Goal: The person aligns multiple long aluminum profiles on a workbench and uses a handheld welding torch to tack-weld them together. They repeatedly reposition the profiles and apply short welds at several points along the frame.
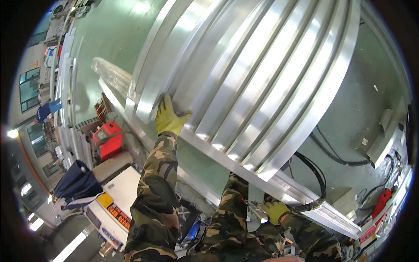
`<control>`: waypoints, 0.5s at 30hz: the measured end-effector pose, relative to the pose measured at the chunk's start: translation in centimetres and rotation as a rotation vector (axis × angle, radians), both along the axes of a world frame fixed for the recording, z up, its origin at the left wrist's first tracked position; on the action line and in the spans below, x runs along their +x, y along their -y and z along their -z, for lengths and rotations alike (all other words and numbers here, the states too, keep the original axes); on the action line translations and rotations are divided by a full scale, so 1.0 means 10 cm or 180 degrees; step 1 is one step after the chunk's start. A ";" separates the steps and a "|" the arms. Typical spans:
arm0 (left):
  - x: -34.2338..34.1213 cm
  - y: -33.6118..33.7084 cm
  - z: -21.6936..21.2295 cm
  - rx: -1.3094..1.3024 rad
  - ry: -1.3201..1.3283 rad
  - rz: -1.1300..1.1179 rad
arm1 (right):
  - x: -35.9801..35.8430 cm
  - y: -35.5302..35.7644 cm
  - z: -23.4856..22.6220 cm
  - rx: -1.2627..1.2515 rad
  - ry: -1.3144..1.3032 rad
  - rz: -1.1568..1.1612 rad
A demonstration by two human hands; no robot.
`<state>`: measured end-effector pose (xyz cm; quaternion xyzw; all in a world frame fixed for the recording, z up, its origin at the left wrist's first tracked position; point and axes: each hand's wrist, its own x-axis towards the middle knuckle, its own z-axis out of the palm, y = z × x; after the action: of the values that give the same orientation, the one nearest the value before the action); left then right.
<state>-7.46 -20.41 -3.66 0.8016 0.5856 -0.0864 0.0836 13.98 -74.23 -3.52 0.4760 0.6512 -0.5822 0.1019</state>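
Note:
My left hand, in a yellow-green work glove, rests at the near end of a row of long silver metal channels. Its thumb is spread away from the fingers, which lie along the metal. The channels lie side by side across a silver beam. Lower right, beneath that beam, my gloved right hand is closed round a silver welding torch. A thick black hose passes close to this hand. The torch's tip points left toward my camouflage trouser leg, where a small red light spot shows.
Left of me stand a white machine with an orange label and a red box-shaped unit. Dark blue cloth hangs beside them. Black cables lie on the green floor at right. Another person is far off at left.

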 end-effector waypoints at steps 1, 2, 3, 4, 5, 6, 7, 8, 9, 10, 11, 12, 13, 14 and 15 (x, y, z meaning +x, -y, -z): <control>0.02 -0.02 0.07 -0.0231 0.0134 -0.0280 | 0.05 -0.01 0.03 -0.0006 -0.0051 0.0034; 0.05 -0.05 0.08 -0.0376 0.0111 -0.0341 | 0.06 0.00 0.10 -0.0194 -0.0083 -0.0123; 0.06 -0.09 0.07 -0.0521 0.0081 -0.0398 | 0.10 0.04 0.13 -0.0229 -0.0096 -0.0119; 0.10 -0.09 0.04 -0.0668 0.0025 -0.0459 | 0.14 0.07 0.15 -0.0267 -0.0134 -0.0118; 0.21 -0.08 -0.03 -0.0840 0.0015 -0.0540 | 0.18 0.10 0.16 -0.0319 -0.0167 -0.0109; 0.32 -0.07 -0.13 -0.1012 0.0000 -0.0616 | 0.23 0.13 0.19 -0.0363 -0.0164 -0.0130; 0.34 -0.08 -0.30 -0.1115 -0.0081 -0.0713 | 0.28 -0.10 0.11 -0.0624 -0.0226 -0.0204; 0.28 0.01 -0.38 -0.0841 -0.0010 -0.0580 | 0.39 -0.48 -0.07 -0.0902 -0.0284 -0.0284; 0.24 0.16 -0.35 -0.0607 0.0125 -0.0428 | 0.51 -0.74 -0.17 -0.1217 -0.0282 -0.0336; 0.22 0.32 -0.37 -0.0355 0.0262 -0.0280 | 0.59 -0.85 -0.15 -0.1216 -0.0295 -0.0099; 0.26 0.49 -0.46 -0.0521 0.0466 -0.0321 | 0.66 -0.92 -0.10 -0.0978 -0.0367 0.0570; 0.35 0.74 -0.51 -0.0733 0.0653 -0.0364 | 0.74 -1.13 -0.22 -0.0724 -0.0308 0.1383; 0.45 0.98 -0.61 -0.1016 0.1088 -0.0304 | 0.82 -1.38 -0.29 -0.0356 -0.0469 0.1904; 0.51 1.22 -0.72 -0.1308 0.1480 -0.0285 | 0.88 -1.76 -0.49 -0.0623 -0.0819 0.2707; 0.74 1.43 -0.79 -0.1577 0.1521 -0.0120 | 0.77 -1.74 -0.27 0.0236 -0.1338 0.3896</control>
<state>-0.06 -34.72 4.28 0.7436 0.5254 -0.0343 0.4121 21.71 -56.81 -0.78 0.6403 0.2879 -0.5929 -0.3946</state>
